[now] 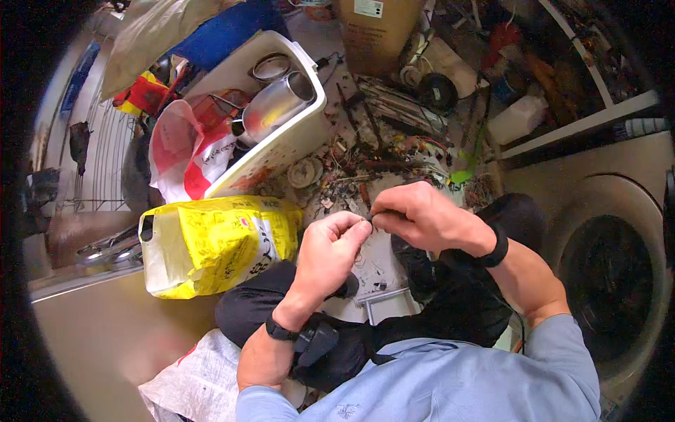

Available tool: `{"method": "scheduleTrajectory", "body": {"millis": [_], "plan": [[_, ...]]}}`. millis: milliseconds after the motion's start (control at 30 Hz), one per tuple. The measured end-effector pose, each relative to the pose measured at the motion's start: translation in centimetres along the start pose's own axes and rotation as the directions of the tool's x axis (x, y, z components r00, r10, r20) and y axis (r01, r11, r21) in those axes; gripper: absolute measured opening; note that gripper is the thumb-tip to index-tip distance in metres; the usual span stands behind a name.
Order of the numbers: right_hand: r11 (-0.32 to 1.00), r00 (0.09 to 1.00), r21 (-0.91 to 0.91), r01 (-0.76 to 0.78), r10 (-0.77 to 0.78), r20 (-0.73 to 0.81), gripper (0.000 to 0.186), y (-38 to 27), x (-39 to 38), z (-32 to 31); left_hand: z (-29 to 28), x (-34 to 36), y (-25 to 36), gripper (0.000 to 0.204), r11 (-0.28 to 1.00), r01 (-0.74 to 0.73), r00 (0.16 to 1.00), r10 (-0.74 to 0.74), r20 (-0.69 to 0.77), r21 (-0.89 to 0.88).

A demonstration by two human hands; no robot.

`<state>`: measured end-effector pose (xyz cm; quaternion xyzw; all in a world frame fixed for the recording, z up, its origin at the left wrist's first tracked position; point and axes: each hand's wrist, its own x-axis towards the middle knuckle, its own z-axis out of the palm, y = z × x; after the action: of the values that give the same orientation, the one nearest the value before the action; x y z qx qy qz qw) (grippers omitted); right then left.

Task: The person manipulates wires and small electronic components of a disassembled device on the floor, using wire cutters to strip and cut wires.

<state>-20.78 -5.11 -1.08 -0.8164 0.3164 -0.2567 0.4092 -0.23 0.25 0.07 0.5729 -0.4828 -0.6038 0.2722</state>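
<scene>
My left hand point(330, 250) is closed in a pinch in the middle of the view, thumb against forefinger, on something small and dark that I cannot make out. Just to its right, my right hand point(422, 218) has its fingers bent together at nearly the same point, and what lies between them is hidden. Below and behind the hands is a pale board point(373, 271) with debris on it. An open yellow bag point(218, 243) lies at the left of my left hand. Scattered scraps, rods and litter point(351, 169) cover the floor beyond my hands.
A white plastic bin point(295, 130) holds metal cylinders point(278, 112) and a red-and-white bag point(183, 151). A cardboard box point(369, 35) stands at the back. A front-loading machine point(608, 267) is close on my right, shelving point(590, 119) behind it, a metal surface point(84, 323) on my left.
</scene>
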Motion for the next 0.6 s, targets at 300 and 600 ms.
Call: {"method": "scheduleTrajectory", "body": {"millis": [300, 600], "plan": [[0.913, 0.944, 0.283, -0.292, 0.324, -0.07, 0.02, -2.0, 0.4, 0.0, 0.6, -0.1, 0.3, 0.017, 0.919, 0.052, 0.997, -0.068, -0.026, -0.391], [0.904, 0.928, 0.305, -0.301, 0.352, -0.125, 0.021, -0.9, 0.8, 1.1, 0.9, 0.6, -0.4, 0.016, 0.948, -0.015, 0.989, -0.033, -0.146, -0.318]]}}
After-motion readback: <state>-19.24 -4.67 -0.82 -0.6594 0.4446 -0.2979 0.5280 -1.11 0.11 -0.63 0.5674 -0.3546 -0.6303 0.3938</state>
